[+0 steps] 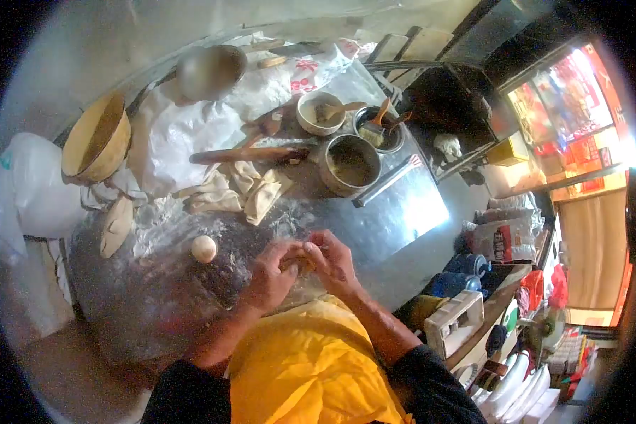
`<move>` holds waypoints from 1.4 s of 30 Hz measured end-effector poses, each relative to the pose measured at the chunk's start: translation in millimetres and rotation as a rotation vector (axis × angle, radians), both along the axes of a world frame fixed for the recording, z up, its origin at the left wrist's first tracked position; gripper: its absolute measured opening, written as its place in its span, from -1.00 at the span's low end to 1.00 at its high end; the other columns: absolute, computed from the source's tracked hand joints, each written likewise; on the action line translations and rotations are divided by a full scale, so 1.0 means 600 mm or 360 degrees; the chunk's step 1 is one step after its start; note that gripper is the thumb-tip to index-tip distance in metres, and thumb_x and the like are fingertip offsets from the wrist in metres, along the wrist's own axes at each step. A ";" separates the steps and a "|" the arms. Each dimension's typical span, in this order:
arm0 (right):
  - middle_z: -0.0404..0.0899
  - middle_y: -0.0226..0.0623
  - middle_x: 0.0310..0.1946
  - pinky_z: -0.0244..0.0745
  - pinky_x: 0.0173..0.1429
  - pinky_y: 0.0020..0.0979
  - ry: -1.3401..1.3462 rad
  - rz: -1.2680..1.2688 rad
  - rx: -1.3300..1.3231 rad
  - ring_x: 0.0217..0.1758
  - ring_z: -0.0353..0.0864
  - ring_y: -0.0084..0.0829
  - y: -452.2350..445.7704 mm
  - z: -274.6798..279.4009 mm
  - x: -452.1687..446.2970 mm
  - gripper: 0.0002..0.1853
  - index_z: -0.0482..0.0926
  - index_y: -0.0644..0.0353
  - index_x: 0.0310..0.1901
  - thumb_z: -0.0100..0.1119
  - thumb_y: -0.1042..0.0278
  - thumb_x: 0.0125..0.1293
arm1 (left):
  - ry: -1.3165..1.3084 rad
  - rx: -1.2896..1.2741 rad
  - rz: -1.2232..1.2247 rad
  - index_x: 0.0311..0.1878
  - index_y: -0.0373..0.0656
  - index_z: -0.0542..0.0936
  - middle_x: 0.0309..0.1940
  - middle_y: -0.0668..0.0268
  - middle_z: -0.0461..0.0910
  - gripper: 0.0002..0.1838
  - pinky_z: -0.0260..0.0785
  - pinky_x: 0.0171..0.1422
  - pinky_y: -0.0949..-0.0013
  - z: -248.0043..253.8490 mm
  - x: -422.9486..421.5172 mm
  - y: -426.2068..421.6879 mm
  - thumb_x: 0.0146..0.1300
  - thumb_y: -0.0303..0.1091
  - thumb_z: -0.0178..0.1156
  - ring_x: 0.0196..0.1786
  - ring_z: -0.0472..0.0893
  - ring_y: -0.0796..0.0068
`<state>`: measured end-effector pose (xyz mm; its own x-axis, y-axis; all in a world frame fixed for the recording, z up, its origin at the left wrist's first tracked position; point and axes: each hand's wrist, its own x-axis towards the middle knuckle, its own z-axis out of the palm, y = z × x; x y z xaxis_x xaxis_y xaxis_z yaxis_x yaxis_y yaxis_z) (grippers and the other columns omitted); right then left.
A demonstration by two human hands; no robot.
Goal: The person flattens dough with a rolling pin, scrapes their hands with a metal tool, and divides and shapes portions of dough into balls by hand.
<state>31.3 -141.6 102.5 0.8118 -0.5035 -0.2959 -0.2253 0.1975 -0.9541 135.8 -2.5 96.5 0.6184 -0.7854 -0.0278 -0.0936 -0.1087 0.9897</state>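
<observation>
- Left hand [274, 272] and right hand [332, 265]: one pair, brought together over the bench [148, 297], fingers bent, pinching a small piece [303, 268].
- Small piece: between both hands, mostly hidden by fingers.
- Dough ball [204, 249]: one, pale, at nine o'clock from the hands.
- Dough strips [265, 198]: folded, eleven o'clock.
- Rolling pin [244, 155]: wooden, eleven o'clock, beyond strips.
- Metal pot [349, 165]: one o'clock.

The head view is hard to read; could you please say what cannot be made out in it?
Head view: whatever lies between the left hand and right hand, mostly covered by the fingers.
Head view: the contents of the metal pot, too dark and blurred.
Head view: the lettering on the sack, too small.
Head view: the yellow garment, cut off by the bottom edge.
</observation>
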 end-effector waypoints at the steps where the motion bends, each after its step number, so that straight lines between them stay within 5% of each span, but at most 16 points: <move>1: 0.58 -0.31 -0.20 0.53 -0.11 -0.47 0.0143 0.0050 -0.0197 -0.13 0.55 -0.58 0.001 -0.013 -0.006 -0.79 0.51 0.27 0.03 0.19 0.38 0.47 | -0.0002 -0.0013 -0.0004 0.13 -0.22 0.56 -0.07 0.20 0.65 -0.59 0.52 0.15 0.32 -0.002 -0.002 0.001 0.19 -0.66 0.24 0.05 0.66 0.32; 5: 0.59 -0.26 -0.23 0.56 -0.15 -0.41 -0.0032 0.0030 -0.0383 -0.16 0.63 -0.49 0.010 0.008 -0.013 -0.87 0.57 0.26 -0.11 0.20 0.38 0.48 | -0.0079 0.0435 -0.0109 0.21 -0.22 0.48 -0.01 0.18 0.62 -0.50 0.50 0.20 0.27 -0.009 -0.004 0.000 0.17 -0.70 0.15 0.07 0.65 0.27; 7: 0.58 -0.25 -0.28 0.59 -0.18 -0.31 -0.0205 -0.0015 -0.0195 -0.20 0.68 -0.34 0.018 0.027 -0.008 -0.90 0.58 0.22 -0.18 0.26 0.40 0.41 | 0.1108 -0.0139 -0.0128 0.26 -0.18 0.45 0.03 0.27 0.62 -0.42 0.46 0.24 0.28 -0.027 -0.006 0.000 0.12 -0.73 0.08 0.11 0.62 0.32; 8: 0.54 -0.25 -0.32 0.58 -0.23 -0.26 -0.0221 0.0261 -0.0841 -0.25 0.67 -0.26 0.006 0.022 -0.010 -0.90 0.58 0.19 -0.19 0.29 0.40 0.35 | 0.1482 -0.0066 -0.0308 0.25 -0.15 0.49 0.01 0.35 0.62 -0.40 0.42 0.30 0.30 -0.031 -0.002 0.016 0.08 -0.75 0.03 0.14 0.59 0.39; 9: 0.51 -0.25 -0.36 0.58 -0.28 -0.21 -0.0229 0.0541 -0.1482 -0.30 0.65 -0.19 -0.002 0.012 -0.010 -0.88 0.59 0.17 -0.20 0.32 0.40 0.29 | 0.1484 -0.0066 -0.0305 0.25 -0.15 0.49 0.01 0.35 0.62 -0.40 0.42 0.30 0.30 -0.050 -0.002 0.021 0.08 -0.75 0.03 0.14 0.59 0.39; 13: 0.45 -0.28 -0.42 0.51 -0.38 -0.15 -0.0235 0.0656 -0.1801 -0.40 0.58 -0.16 -0.042 -0.032 0.024 -0.85 0.62 0.08 -0.22 0.34 0.34 0.18 | 0.1123 -0.0185 -0.0532 0.06 -0.16 0.59 -0.05 0.39 0.62 -0.60 0.48 0.12 0.35 -0.081 0.009 0.008 0.18 -0.69 0.01 0.01 0.59 0.47; 15: 0.56 -0.29 -0.39 0.57 -0.35 -0.15 0.0027 0.0615 -0.2031 -0.38 0.62 -0.16 -0.064 -0.059 0.068 -0.84 0.67 -0.03 -0.12 0.22 0.24 0.30 | 0.0852 0.0364 -0.0562 -0.01 -0.16 0.59 -0.22 0.44 0.61 -0.82 0.48 -0.10 0.42 -0.040 0.045 -0.009 0.39 -0.49 0.07 -0.19 0.58 0.58; 17: 0.69 -0.17 -0.27 0.58 -0.27 -0.10 0.0781 0.0809 -0.2161 -0.31 0.70 -0.11 -0.143 -0.177 0.117 -0.72 0.69 0.10 -0.16 0.10 0.10 0.44 | 0.0568 -0.0034 -0.0697 -0.03 -0.18 0.59 -0.37 0.45 0.57 -0.79 0.44 -0.24 0.48 -0.035 0.042 0.004 0.53 -0.26 0.07 -0.34 0.52 0.64; 19: 0.64 -0.03 -0.49 0.49 -0.21 -0.02 0.0907 -0.0056 -0.0855 -0.33 0.68 0.00 -0.156 -0.102 0.182 -0.55 0.64 0.25 -0.43 0.16 0.00 0.43 | 0.1090 0.0087 -0.0549 0.02 -0.21 0.58 -0.32 0.38 0.61 -0.74 0.47 -0.27 0.45 -0.018 0.054 0.020 0.55 -0.22 0.05 -0.36 0.57 0.57; 23: 0.70 -0.02 -0.23 0.54 0.05 -0.15 0.0309 -0.0101 -0.1290 -0.12 0.69 -0.01 -0.174 -0.207 0.260 -0.70 0.69 0.22 -0.11 0.26 0.14 0.36 | 0.1494 -0.0014 0.0614 0.22 -0.23 0.47 -0.10 0.26 0.64 -0.67 0.54 -0.08 0.35 -0.105 0.094 0.031 0.53 -0.27 0.05 -0.14 0.65 0.42; 28: 0.65 -0.04 -0.12 0.53 0.06 -0.14 0.0214 -0.0108 -0.1196 -0.03 0.63 0.02 -0.172 -0.229 0.319 -0.81 0.69 0.23 -0.11 0.16 0.35 0.37 | 0.1446 0.0113 0.0391 0.44 -0.19 0.31 0.10 0.21 0.55 -0.42 0.44 0.23 0.29 -0.103 0.132 0.039 0.31 -0.59 -0.02 0.10 0.58 0.37; 31: 0.54 0.05 -0.19 0.50 -0.09 0.06 0.0074 0.0409 -0.1794 -0.16 0.55 0.17 -0.189 -0.258 0.317 -0.80 0.54 0.27 -0.10 0.21 0.46 0.25 | 0.1224 0.0157 0.0295 0.41 -0.20 0.35 0.09 0.19 0.54 -0.44 0.43 0.24 0.30 -0.100 0.147 0.011 0.31 -0.58 0.00 0.08 0.57 0.37; 32: 0.52 0.07 -0.15 0.52 -0.07 0.07 0.0239 0.0533 -0.1599 -0.16 0.56 0.17 -0.183 -0.272 0.298 -0.72 0.48 0.28 -0.01 0.18 0.47 0.25 | 0.1291 0.0114 0.0280 0.43 -0.18 0.31 0.16 0.16 0.55 -0.41 0.48 0.24 0.30 -0.092 0.149 0.001 0.37 -0.27 0.16 0.14 0.61 0.34; 37: 0.54 0.04 -0.08 0.58 0.02 0.02 0.0331 0.0682 -0.1623 0.00 0.59 0.21 -0.170 -0.275 0.222 -0.61 0.44 0.24 0.15 0.12 0.49 0.28 | 0.1386 0.0123 0.0309 0.33 -0.23 0.39 0.03 0.17 0.59 -0.50 0.55 0.11 0.32 -0.108 0.158 -0.062 0.31 -0.39 0.06 -0.09 0.66 0.35; 39: 0.62 -0.14 -0.09 0.60 0.06 -0.15 0.0462 0.0642 -0.1497 0.07 0.55 -0.02 -0.172 -0.211 0.229 -0.79 0.65 0.26 -0.12 0.19 0.53 0.20 | 0.1249 0.0089 0.0245 0.28 -0.21 0.45 -0.03 0.20 0.61 -0.54 0.55 0.07 0.34 -0.083 0.169 -0.087 0.29 -0.41 0.04 -0.13 0.65 0.37; 42: 0.64 -0.24 -0.15 0.64 -0.08 -0.12 0.0104 0.0209 -0.1702 -0.15 0.67 -0.13 -0.235 -0.069 0.202 -0.82 0.66 0.05 -0.10 0.16 0.46 0.30 | 0.0999 0.0177 0.0123 0.21 -0.19 0.54 -0.02 0.24 0.62 -0.59 0.53 0.10 0.35 -0.047 0.187 -0.097 0.31 -0.48 -0.01 -0.08 0.63 0.44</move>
